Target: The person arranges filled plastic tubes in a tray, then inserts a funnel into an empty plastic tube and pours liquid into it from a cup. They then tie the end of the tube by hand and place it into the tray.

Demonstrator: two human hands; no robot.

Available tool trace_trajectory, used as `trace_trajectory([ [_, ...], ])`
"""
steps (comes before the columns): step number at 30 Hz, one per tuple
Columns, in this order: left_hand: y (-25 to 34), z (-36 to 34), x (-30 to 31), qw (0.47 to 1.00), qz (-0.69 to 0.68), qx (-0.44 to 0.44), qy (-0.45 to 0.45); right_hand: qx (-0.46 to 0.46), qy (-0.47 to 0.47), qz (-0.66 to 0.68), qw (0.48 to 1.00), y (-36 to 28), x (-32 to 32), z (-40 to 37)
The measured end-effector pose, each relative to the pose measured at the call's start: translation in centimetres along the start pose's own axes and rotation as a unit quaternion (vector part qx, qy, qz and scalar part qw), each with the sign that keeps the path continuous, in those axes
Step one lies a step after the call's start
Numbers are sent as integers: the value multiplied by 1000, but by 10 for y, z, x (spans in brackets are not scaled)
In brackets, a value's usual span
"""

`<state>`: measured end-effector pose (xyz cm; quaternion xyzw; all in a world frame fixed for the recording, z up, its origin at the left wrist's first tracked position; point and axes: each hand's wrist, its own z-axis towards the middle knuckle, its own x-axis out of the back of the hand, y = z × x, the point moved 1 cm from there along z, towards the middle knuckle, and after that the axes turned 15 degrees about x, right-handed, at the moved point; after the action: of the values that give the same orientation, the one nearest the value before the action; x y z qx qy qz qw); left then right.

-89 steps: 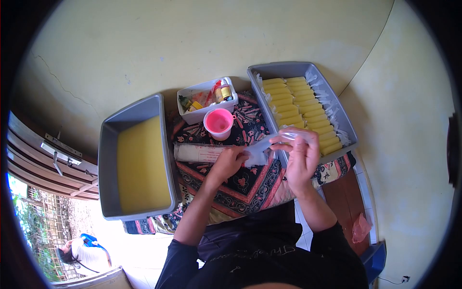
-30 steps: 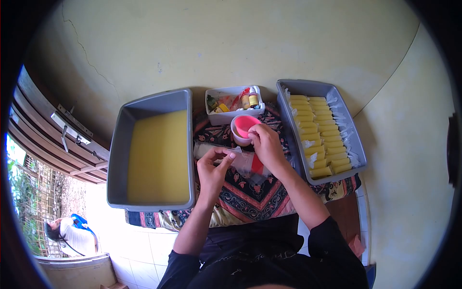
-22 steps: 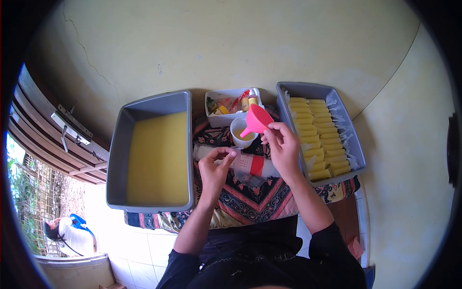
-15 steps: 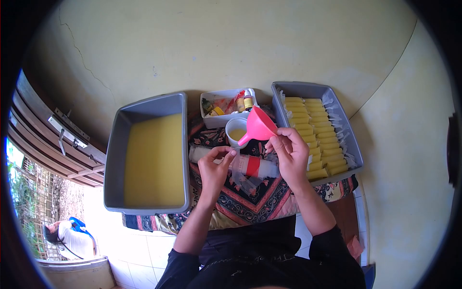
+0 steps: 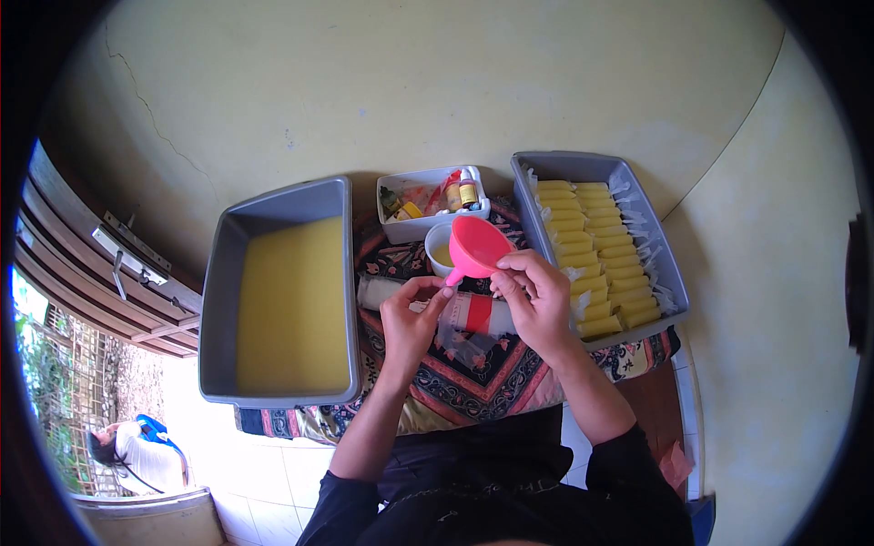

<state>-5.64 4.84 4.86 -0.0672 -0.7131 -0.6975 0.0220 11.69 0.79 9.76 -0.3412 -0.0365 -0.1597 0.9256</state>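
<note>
My right hand (image 5: 539,300) grips the rim of a pink funnel (image 5: 480,246) between thumb and fingers, its cone tilted and its mouth facing up. My left hand (image 5: 408,318) is closed in a pinch at the tip of the funnel's spout, on a thin clear plastic bag (image 5: 467,346) that hangs down from the fingertips. Just behind the funnel, partly covered by it, stands a white cup (image 5: 437,238) with yellow liquid inside. Beneath the hands lies a clear plastic pack (image 5: 503,316) with a red band.
A grey tub (image 5: 355,364) of yellow liquid stands left; another grey tub (image 5: 675,282) holds rows of filled yellow tubes (image 5: 592,241) right. Behind the cup, a white box (image 5: 419,229) holds small bottles. A patterned cloth (image 5: 482,391) lies underneath. A person (image 5: 150,460) is outside, lower left.
The funnel has come down and turned more upright, bringing its spout to my left fingertips at the plastic bag. My right hand has moved slightly left and down with it.
</note>
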Motion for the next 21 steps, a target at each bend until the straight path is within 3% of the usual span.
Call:
trace_trajectory([
  [9, -9, 2, 2, 990, -116, 42, -74, 95, -61, -97, 989, -11, -7, 12],
  [11, -2, 0, 2, 969, -213, 48, -112, 114, -69, -105, 986, -11, -9, 13],
  [14, -7, 1, 4, 987, -134, 2, -94, 135, -76, -114, 981, -11, -13, 15],
  [20, -18, 5, 10, 990, -104, 30, -87, 152, -102, -88, 979, -10, -26, 14],
  [21, -14, 3, 12, 990, -103, 30, -87, 99, -57, -34, 993, -13, -30, 14],
])
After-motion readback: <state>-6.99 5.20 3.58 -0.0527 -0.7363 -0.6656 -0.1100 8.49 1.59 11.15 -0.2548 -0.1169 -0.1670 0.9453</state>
